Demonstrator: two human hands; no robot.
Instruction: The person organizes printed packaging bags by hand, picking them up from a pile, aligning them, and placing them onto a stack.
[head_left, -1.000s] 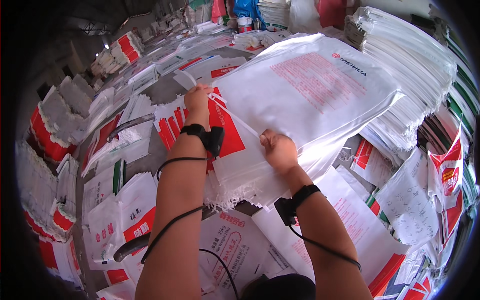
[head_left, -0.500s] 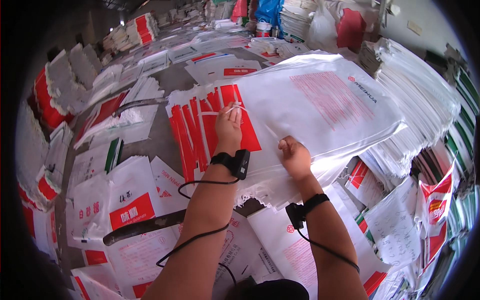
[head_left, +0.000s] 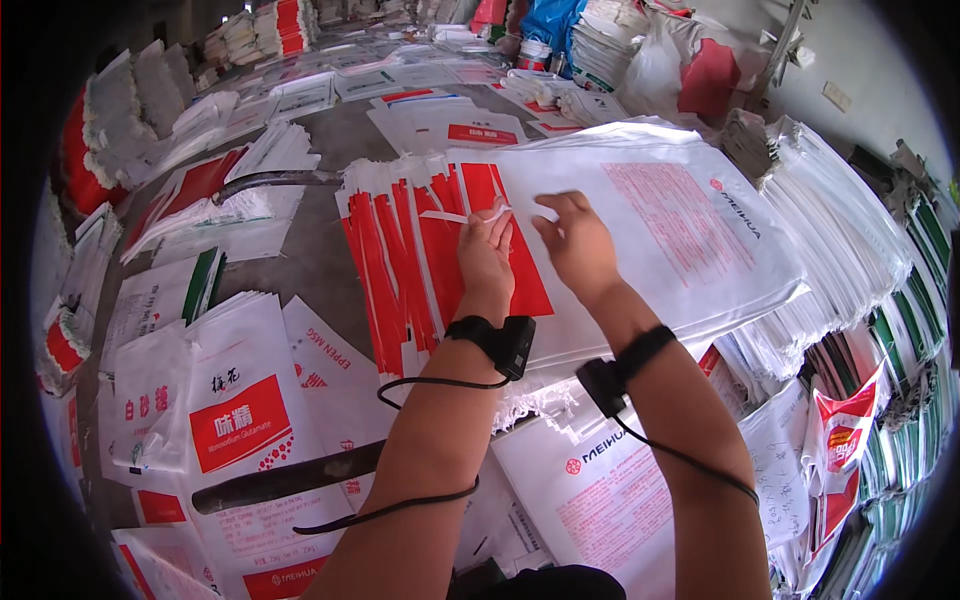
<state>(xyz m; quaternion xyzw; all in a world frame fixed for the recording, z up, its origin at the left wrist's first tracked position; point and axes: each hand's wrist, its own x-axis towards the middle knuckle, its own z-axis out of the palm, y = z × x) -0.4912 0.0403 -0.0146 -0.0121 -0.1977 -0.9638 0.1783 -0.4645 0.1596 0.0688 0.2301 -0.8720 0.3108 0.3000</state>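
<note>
Your left hand point(head_left: 487, 255) is the nearer one to the narrow white strip point(head_left: 443, 215): its fingers are curled in, the strip seemingly pinched at their tips, with a free end pointing left and its long axis running roughly left to right. Your right hand point(head_left: 580, 245) is just to the right, fingertips near the left hand's but apart, loosely bent with a gap between thumb and forefinger; it appears to have hold of nothing, though its tips are blurred. Under both hands spreads the pile of white sacks point(head_left: 600, 190), lengthwise left to right, the strip over its red printed end and the fringed edges fanned to the left. Left of that you have grey floor point(head_left: 325, 235); right, a tall sack stack point(head_left: 840, 225); far off, a blue bag point(head_left: 548, 22) and a pale wall point(head_left: 865, 60).
</note>
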